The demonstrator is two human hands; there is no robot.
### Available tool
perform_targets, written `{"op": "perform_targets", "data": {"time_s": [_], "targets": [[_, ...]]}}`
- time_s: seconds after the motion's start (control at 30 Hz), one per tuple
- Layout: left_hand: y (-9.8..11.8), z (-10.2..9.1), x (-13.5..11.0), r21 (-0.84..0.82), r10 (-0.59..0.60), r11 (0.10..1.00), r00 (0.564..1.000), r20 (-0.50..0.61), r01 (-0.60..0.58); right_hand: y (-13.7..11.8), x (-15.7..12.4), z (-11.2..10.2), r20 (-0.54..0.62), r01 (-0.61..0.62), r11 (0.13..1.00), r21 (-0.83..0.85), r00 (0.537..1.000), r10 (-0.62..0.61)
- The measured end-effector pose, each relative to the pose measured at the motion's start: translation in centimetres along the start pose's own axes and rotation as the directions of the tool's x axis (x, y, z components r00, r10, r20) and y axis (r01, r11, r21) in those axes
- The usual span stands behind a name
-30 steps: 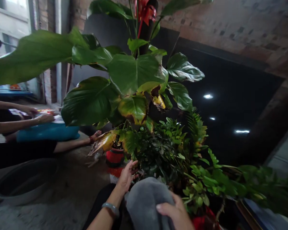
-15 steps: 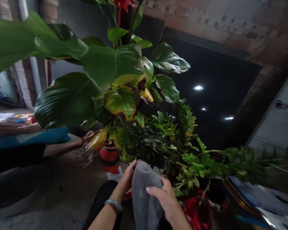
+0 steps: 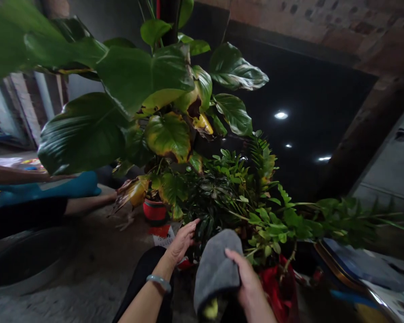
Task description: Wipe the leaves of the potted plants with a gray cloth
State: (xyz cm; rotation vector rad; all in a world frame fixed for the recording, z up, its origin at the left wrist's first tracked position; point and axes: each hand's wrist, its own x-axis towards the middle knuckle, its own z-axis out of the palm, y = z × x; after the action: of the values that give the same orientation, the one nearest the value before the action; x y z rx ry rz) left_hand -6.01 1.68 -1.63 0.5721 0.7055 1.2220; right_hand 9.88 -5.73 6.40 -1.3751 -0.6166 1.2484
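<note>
I see my right hand [image 3: 247, 282] with its grip closed around a grey cloth [image 3: 215, 269], low in front of the small-leaved plant [image 3: 272, 224] in its red wrapping [image 3: 276, 287]. My left hand [image 3: 182, 240] is spread open, fingertips [image 3: 195, 222] touching its dark leaves. Behind, a red pot [image 3: 154, 210] holds the big-leaved plant [image 3: 138, 85]

The scene is dimly lit. Daylight is admitted from the left, and a sheen is laid on the big leaves [image 3: 84, 134]. Three glare spots [image 3: 281, 115] are reflected in the dark panel [image 3: 323, 80]. The grey cloth [image 3: 215, 269] is left in shade; the edges are stretched and blurred.
</note>
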Motion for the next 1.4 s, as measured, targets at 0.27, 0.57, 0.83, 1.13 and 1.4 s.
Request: {"op": "perform_targets", "data": {"time_s": [0.27, 0.57, 0.83, 1.13, 1.4], "targets": [[-0.3, 0.2, 0.5, -0.010, -0.011, 1.000, 0.999, -0.046, 0.010, -9.8, -1.5, 0.8, -0.201, 0.303, 0.915, 0.265, 0.946, -0.255], [0.4, 0.5, 0.5, -0.224, -0.059, 0.973, 0.998, 0.021, 0.062, -1.2, 0.0, 4.7, 0.069, -0.013, 0.995, 0.099, 0.998, 0.006], [2.4, -1.4, -2.1, -0.081, -0.143, 0.987, 0.988, -0.055, 0.138, -1.2, -3.4, 0.3, 0.228, -0.073, 0.983, 0.170, 0.973, 0.032], [2.7, 5.1, -10.3, -0.096, 0.028, 0.995, 0.988, 0.153, -0.013, 1.6, -3.0, 1.4, 0.318, 0.058, 0.972, 0.229, 0.939, -0.131], [2.4, 5.3, -11.4, -0.033, 0.048, 0.998, 0.996, -0.070, -0.051, 0.8, -3.4, -1.6, 0.559, 0.577, 0.812, -0.088, 0.703, -0.439]]}}
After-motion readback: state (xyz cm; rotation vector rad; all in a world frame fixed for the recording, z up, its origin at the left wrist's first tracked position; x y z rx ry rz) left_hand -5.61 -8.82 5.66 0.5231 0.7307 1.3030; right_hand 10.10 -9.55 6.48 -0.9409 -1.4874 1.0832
